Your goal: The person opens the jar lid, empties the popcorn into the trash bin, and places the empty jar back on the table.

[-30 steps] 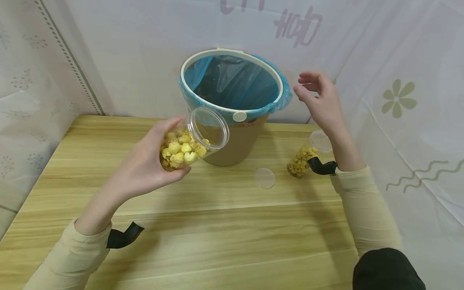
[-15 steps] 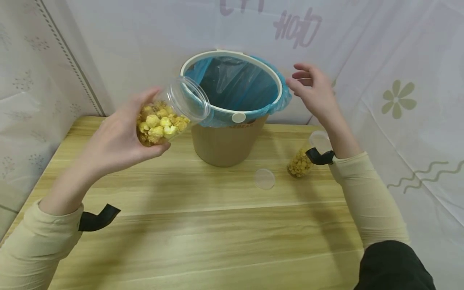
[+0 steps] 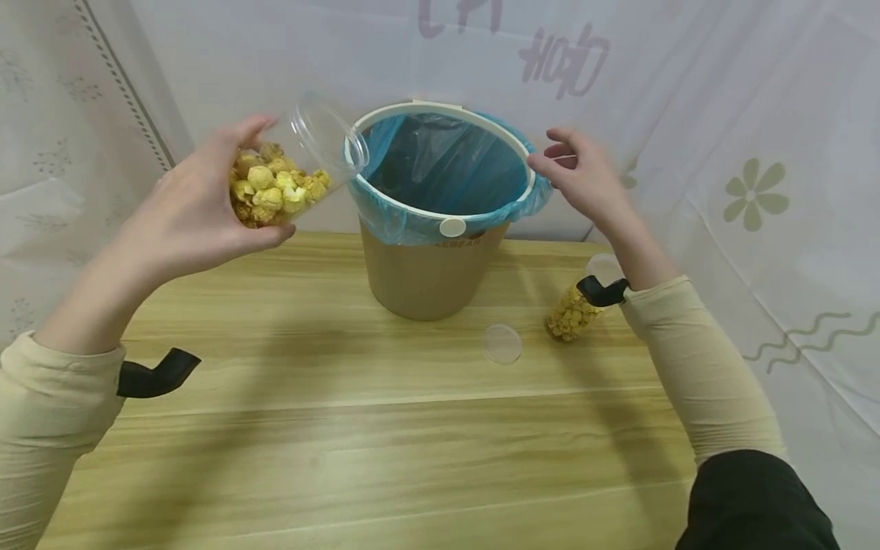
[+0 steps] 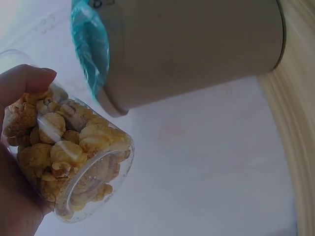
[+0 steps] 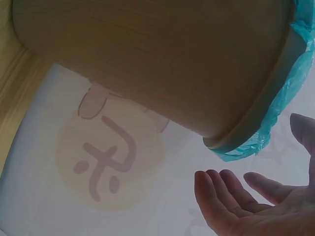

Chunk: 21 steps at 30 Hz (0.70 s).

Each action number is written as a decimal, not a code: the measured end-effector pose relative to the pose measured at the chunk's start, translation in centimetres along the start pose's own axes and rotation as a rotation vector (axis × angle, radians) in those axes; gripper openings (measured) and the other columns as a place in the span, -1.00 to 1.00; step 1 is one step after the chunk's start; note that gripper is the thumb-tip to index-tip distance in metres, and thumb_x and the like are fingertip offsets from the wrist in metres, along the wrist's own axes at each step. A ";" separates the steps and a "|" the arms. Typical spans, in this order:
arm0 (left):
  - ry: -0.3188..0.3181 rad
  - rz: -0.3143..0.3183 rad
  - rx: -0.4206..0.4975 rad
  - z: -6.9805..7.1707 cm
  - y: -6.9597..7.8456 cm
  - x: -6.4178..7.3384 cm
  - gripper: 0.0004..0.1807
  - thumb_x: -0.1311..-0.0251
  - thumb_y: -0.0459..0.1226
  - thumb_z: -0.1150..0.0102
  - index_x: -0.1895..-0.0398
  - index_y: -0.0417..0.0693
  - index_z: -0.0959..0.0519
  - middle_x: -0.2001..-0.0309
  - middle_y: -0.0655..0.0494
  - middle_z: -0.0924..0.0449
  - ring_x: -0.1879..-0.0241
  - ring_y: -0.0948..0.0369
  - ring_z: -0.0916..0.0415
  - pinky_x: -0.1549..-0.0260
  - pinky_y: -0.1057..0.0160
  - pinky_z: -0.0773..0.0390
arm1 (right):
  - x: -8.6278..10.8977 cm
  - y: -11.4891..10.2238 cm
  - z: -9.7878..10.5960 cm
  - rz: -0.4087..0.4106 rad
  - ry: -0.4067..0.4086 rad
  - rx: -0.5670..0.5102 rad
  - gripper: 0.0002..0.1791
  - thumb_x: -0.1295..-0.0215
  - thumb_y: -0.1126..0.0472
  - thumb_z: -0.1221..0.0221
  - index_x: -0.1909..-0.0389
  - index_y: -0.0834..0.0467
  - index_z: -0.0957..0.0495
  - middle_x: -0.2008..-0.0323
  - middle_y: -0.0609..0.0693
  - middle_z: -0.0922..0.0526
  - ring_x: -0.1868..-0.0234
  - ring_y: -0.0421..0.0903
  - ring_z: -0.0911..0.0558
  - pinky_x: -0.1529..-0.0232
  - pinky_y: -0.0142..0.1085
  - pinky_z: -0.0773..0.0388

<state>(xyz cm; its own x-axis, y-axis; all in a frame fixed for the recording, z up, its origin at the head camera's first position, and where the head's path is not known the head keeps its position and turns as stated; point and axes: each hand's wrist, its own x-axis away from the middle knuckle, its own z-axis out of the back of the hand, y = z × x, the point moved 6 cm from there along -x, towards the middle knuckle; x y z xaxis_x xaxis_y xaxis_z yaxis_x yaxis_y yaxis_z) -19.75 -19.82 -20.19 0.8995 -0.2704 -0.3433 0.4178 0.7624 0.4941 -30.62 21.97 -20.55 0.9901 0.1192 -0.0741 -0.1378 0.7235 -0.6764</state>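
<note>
My left hand [image 3: 189, 202] grips a clear plastic jar [image 3: 312, 141] partly filled with yellow popcorn [image 3: 275, 187]. The jar is lidless and tilted, its mouth beside the left rim of a brown trash bin [image 3: 429, 279]. In the left wrist view the fingers wrap the jar, whose base [image 4: 93, 189] faces the camera. A blue bag [image 3: 392, 221] lines the bin and folds over its white rim. My right hand [image 3: 584, 172] is raised at the bin's right side, fingers relaxed and holding nothing. The right wrist view puts that hand [image 5: 266, 201] just below the bag's edge, apart from it.
On the wooden table [image 3: 385, 451], a clear round lid [image 3: 503, 344] lies in front of the bin. A second popcorn jar [image 3: 572, 313] with a pale lid stands to the right, partly behind the right wrist. A printed white curtain [image 3: 227, 61] hangs close behind.
My left hand has carried the jar up and to the left, from in front of the bin to its left rim. The right hand has shifted slightly left towards the bin.
</note>
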 end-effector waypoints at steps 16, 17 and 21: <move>-0.080 0.007 -0.110 2.3 0.4 -4.7 0.26 -0.04 -0.15 -0.51 -0.69 0.30 0.17 -0.55 -0.23 -0.19 -0.34 -0.31 -0.30 -0.25 -0.55 -0.25 | -1.3 0.3 -2.0 0.032 -0.129 0.149 -0.01 -0.40 -0.37 -0.09 -0.66 0.05 0.00 -0.59 0.13 -0.21 -0.54 0.15 -0.33 -0.47 0.14 -0.38; -0.088 0.005 -0.118 2.3 0.5 -5.1 0.26 -0.05 -0.14 -0.50 -0.69 0.30 0.18 -0.55 -0.22 -0.18 -0.35 -0.31 -0.29 -0.25 -0.56 -0.25 | -1.3 0.3 -2.1 0.044 -0.127 0.150 -0.03 -0.41 -0.35 -0.09 -0.65 0.06 -0.02 -0.57 0.15 -0.26 -0.51 0.15 -0.35 -0.45 0.14 -0.39; -0.113 -0.013 -0.152 2.4 0.9 -6.3 0.25 -0.06 -0.12 -0.49 -0.69 0.27 0.19 -0.55 -0.26 -0.16 -0.38 -0.31 -0.25 -0.22 -0.56 -0.26 | -1.5 0.2 -2.6 0.081 -0.124 0.109 -0.13 -0.43 -0.28 -0.12 -0.60 0.05 -0.15 -0.48 0.13 -0.38 -0.44 0.12 -0.43 -0.43 0.11 -0.39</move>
<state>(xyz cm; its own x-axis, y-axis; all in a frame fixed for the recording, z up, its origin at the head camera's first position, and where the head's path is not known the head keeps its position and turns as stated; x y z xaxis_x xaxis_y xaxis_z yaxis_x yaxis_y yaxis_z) -24.72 -18.87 -15.73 0.9061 -0.3388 -0.2531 0.4134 0.8361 0.3606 -32.09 20.17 -22.52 0.9656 0.2585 -0.0298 -0.2260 0.7767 -0.5880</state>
